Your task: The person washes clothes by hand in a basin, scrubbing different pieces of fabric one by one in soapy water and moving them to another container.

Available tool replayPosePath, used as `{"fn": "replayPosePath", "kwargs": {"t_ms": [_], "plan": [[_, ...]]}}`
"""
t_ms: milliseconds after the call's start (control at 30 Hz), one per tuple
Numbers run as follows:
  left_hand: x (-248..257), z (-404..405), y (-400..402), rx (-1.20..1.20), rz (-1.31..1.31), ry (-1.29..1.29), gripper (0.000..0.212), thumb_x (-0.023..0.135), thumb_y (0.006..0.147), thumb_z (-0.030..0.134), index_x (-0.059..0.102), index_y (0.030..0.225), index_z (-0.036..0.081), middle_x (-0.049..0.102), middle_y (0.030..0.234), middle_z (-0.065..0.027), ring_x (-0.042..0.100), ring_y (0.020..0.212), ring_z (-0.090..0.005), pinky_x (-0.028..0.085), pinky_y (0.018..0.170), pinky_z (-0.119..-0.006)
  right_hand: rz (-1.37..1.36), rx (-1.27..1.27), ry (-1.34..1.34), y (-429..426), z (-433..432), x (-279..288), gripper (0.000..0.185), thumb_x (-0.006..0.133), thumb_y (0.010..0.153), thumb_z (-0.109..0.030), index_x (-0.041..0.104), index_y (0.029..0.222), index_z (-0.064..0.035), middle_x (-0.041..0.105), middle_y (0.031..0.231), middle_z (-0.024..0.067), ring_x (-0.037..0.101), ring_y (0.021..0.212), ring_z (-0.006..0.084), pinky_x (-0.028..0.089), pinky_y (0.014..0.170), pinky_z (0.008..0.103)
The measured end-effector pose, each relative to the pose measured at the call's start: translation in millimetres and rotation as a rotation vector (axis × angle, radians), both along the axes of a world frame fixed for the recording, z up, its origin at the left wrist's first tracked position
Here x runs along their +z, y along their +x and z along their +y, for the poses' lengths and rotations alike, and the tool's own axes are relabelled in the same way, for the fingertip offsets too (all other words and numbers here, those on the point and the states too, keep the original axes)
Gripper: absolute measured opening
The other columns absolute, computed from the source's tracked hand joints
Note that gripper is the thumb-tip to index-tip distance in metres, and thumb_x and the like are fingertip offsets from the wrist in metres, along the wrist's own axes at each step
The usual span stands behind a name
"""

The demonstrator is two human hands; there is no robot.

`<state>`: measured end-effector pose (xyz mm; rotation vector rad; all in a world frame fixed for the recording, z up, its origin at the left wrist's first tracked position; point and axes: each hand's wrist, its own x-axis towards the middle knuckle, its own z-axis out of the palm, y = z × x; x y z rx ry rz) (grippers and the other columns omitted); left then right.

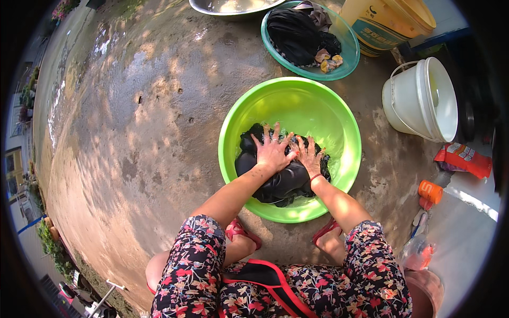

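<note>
A bright green plastic basin [294, 91] with water in it stands on the ground before me. Wet black clothing [282, 183] lies bunched in the water. My left hand [272, 151], wearing a ring, is pressed flat on the clothing with its fingers spread. Close to its right, my right hand [309, 157] lies on the same cloth, fingers apart and partly wet, a red band at the wrist. Neither hand is closed around the fabric.
Beyond stands a teal basin [350, 65] of dark clothes, beside a metal basin [234, 14] and a yellow bucket [381, 30]. On the right are a white bucket [409, 99], a red plastic packet [465, 159] and an orange cup [430, 192]. The concrete ground [159, 131] has wet patches.
</note>
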<state>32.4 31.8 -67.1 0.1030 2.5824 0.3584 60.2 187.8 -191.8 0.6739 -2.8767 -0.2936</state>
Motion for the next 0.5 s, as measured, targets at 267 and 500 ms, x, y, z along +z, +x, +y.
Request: {"fn": "replayPosePath", "kwargs": {"t_ms": [267, 500], "plan": [[-70, 1, 24, -0.075, 0.201, 0.056, 0.051, 0.035, 0.082, 0.043, 0.037, 0.122, 0.013, 0.033, 0.127, -0.0143, 0.014, 0.124, -0.0333, 0.006, 0.1, -0.051, -1.036, 0.063, 0.004, -45, -4, 93, 0.049, 0.045, 0.08, -0.019, 0.03, 0.124, -0.0314, 0.01, 0.137, -0.0007, 0.017, 0.124, 0.0296, 0.027, 0.088, 0.059], [-52, 10, 22, 0.188, 0.058, 0.006, 0.049, 0.05, 0.071, 0.046, 0.047, 0.114, 0.024, 0.011, 0.135, -0.0147, 0.011, 0.123, -0.0327, 0.01, 0.094, -0.059, -0.793, 0.023, -0.634, -196, 1, 172, 0.024, 0.06, 0.07, -0.021, 0.059, 0.088, -0.005, 0.06, 0.079, 0.0127, 0.057, 0.074, 0.0263, 0.045, 0.066, 0.0337]]}}
